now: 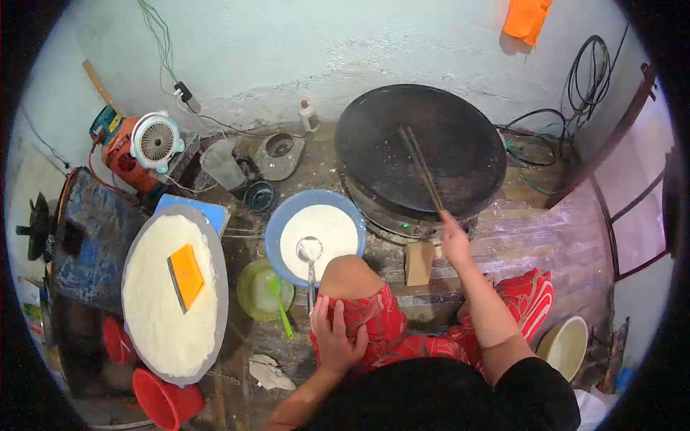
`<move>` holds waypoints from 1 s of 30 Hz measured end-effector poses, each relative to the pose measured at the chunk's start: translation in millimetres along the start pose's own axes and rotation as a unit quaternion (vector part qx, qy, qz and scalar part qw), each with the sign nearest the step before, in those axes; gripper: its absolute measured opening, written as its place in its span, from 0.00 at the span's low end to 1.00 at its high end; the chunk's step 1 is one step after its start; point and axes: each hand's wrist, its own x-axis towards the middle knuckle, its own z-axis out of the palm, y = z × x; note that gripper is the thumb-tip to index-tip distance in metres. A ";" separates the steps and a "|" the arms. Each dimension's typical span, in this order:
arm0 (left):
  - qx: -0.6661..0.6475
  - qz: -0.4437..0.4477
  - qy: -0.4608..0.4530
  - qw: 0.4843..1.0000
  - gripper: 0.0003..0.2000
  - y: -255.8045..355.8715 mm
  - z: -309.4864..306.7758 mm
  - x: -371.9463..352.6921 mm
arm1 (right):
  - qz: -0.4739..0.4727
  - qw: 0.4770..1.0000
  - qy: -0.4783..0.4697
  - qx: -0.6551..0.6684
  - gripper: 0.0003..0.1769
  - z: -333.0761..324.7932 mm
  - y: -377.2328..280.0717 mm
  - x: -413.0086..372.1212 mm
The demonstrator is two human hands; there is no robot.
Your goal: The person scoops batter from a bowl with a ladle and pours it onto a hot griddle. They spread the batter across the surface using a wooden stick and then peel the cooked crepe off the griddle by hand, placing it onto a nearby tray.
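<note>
My right hand is closed round the near end of a pair of long wooden sticks, whose far ends rest on or just over the large round black griddle. My left hand lies with fingers spread on my knee, holding nothing. Just beyond that knee is a blue basin of white batter, with a metal ladle in it. On the left, a pale round sheet lies on an oval board, and an orange scraper rests on top.
A green bowl holds a green spatula. Red buckets stand lower left, a cream bucket lower right. A brown block sits before the griddle. Behind the basin are a small fan, a jug and a bottle.
</note>
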 end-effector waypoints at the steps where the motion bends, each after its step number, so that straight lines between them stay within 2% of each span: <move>1: 0.002 -0.001 -0.006 1.000 0.30 -0.1 -0.1 0.6 | 0.000 1.000 0.002 -0.001 0.22 2.4 2.9 -3.6; 3: 0.000 0.006 -0.005 1.000 0.30 -0.2 0.0 1.4 | 0.063 0.986 -0.153 0.017 0.24 2.3 -1.5 -12.1; 4: -0.001 0.010 -0.004 1.000 0.30 0.3 0.3 0.8 | 0.151 0.981 -0.117 -0.018 0.24 -4.6 -2.1 -2.1; 7: 0.006 0.007 -0.006 1.000 0.30 0.8 0.8 0.5 | 0.120 0.988 -0.094 0.009 0.21 -4.2 5.1 -9.4; 8: 0.005 0.010 -0.005 1.000 0.30 -0.3 0.9 2.2 | 0.036 0.984 -0.164 0.051 0.19 -5.1 4.2 -19.2; 9: 0.006 0.012 -0.003 1.000 0.30 -0.8 0.9 2.8 | 0.036 0.985 -0.164 0.050 0.19 -2.9 12.0 -18.0; 11: 0.005 0.011 -0.005 1.000 0.30 1.2 0.7 -1.1 | 0.064 0.988 0.029 0.140 0.20 2.6 32.2 -18.9; 12: 0.008 0.011 -0.007 1.000 0.30 1.1 0.7 -1.0 | 0.163 0.975 0.038 0.147 0.22 -3.6 28.7 -18.5; 13: 0.011 0.011 -0.008 1.000 0.30 0.8 0.7 0.1 | 0.162 0.975 0.039 0.147 0.22 -14.8 10.9 -21.3; 14: 0.010 0.013 -0.005 1.000 0.30 0.3 1.0 2.1 | 0.122 0.985 -0.110 0.058 0.21 -26.7 -14.5 -26.0; 15: 0.012 0.013 -0.004 1.000 0.31 1.1 0.9 2.6 | 0.080 0.963 -0.257 -0.034 0.20 -33.1 -26.9 -29.6; 16: 0.012 0.013 -0.005 1.000 0.31 1.9 0.6 1.4 | 0.096 0.957 -0.272 -0.036 0.21 -32.4 -23.0 -31.0; 17: 0.010 0.014 -0.007 1.000 0.31 1.3 -0.1 0.2 | 0.099 0.956 -0.273 -0.037 0.21 -26.8 -12.7 -31.2; 18: 0.007 0.014 -0.010 1.000 0.31 0.1 0.1 0.4 | 0.182 0.967 -0.170 0.047 0.20 -16.3 4.0 -27.3; 19: 0.005 0.013 -0.013 1.000 0.31 -0.6 0.4 0.2 | 0.260 0.955 -0.065 0.130 0.20 -8.1 14.6 -22.1; 20: 0.005 0.011 -0.014 1.000 0.31 -0.2 0.8 -1.7 | 0.333 0.919 0.041 0.210 0.20 -1.9 24.6 -22.8; 21: 0.009 0.015 -0.009 1.000 0.31 -0.6 1.5 -1.7 | 0.332 0.918 0.040 0.211 0.20 -4.4 15.9 -25.1; 22: 0.013 0.022 -0.003 1.000 0.31 -2.0 1.3 -1.0 | 0.205 0.972 -0.081 0.087 0.20 -11.2 -2.4 -29.8; 23: 0.012 0.024 -0.004 1.000 0.31 -2.5 0.7 -0.3 | 0.068 0.977 -0.198 -0.043 0.19 -16.8 -12.4 -32.5; 24: 0.010 0.021 -0.001 1.000 0.31 -2.3 0.1 -0.3 | 0.111 0.973 -0.201 -0.017 0.19 -20.2 -11.4 -30.5; 25: 0.005 0.020 0.002 1.000 0.31 -1.6 0.5 0.1 | 0.116 0.974 -0.196 -0.020 0.19 -16.0 1.1 -28.9; 26: -0.001 0.026 -0.002 1.000 0.31 -1.0 1.1 -0.8 | 0.195 0.976 0.006 0.094 0.18 -6.8 20.7 -27.9; 27: -0.002 0.013 0.001 1.000 0.31 -1.1 1.0 -2.0 | 0.259 0.921 0.209 0.201 0.18 -9.7 22.1 -25.0; 28: -0.002 0.001 0.003 1.000 0.31 -0.4 1.9 -2.9 | 0.284 0.949 0.119 0.065 0.17 -16.4 22.9 -29.8; 29: -0.006 0.006 -0.001 1.000 0.31 -0.2 2.2 -3.4 | 0.288 0.947 0.125 0.062 0.17 -21.6 22.6 -33.5; 30: 0.003 0.010 0.004 1.000 0.31 -0.8 2.2 -2.8 | 0.231 0.971 -0.017 0.050 0.17 -27.7 16.4 -34.2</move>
